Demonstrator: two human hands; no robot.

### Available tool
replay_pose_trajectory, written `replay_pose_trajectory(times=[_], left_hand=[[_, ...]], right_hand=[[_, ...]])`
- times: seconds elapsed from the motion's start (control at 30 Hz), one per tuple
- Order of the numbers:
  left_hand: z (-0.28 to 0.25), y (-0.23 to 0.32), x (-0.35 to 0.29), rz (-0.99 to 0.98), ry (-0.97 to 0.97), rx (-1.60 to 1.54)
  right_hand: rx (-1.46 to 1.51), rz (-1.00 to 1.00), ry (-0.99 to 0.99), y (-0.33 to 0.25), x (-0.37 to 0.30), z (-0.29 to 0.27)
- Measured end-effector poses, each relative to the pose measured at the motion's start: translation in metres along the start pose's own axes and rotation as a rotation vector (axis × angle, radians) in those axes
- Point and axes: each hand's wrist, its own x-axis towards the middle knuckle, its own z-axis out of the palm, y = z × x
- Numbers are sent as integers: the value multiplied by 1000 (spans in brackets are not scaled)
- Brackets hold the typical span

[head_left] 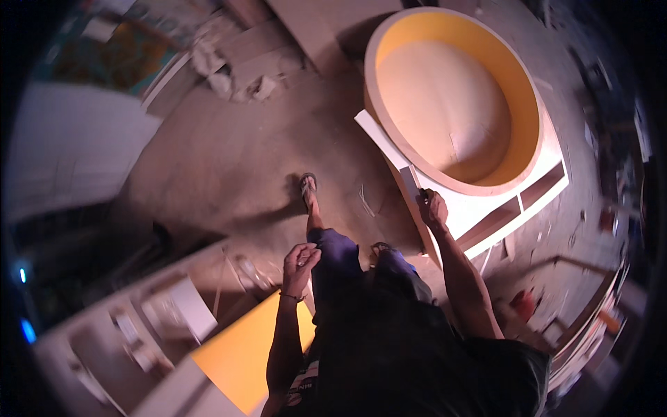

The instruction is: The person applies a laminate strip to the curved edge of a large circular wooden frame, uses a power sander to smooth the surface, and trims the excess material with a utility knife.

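My right hand (433, 208) is closed around a small dark object (423, 197) that I cannot make out. It is at the left edge of a white cabinet (479, 217) with open compartments. On that cabinet rests a large round tub-like piece (392, 132), yellow on its inner wall, with a pale rim and bottom. My left hand (299, 267) hangs by my left thigh, its fingers curled inward. Something small and pale may be between them, too small to name. Below that hand is a yellow panel (246, 347).
An open wooden cabinet frame (111, 333) stands at the lower left. Crumpled pale sheeting (240, 80) lies at the far side. Leaning boards (590, 330) and a red object (523, 304) are at the right. Dusty floor (229, 146) stretches ahead, with thin strips on it.
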Motion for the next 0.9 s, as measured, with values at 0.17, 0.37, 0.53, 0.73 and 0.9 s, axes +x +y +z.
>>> replay_pose_trajectory(times=[0.17, 0.37, 0.53, 0.73, 0.9], left_hand=[[-47, -26, 241, -15, -217, 454], [15, -21, 452, 187, -254, 711], [92, -23, 591, 657, -378, 704], [196, -12, 664, 1317, -694, 873], [234, -34, 696, 1334, -1046, 1022]], right_hand=[[10, 110, 112, -50, 74, 67], [11, 58, 234, -52, 204, 151], [-40, 14, 269, -59, 277, 217], [-144, -45, 388, -38, 292, 253], [-216, -88, 488, -26, 291, 271]])
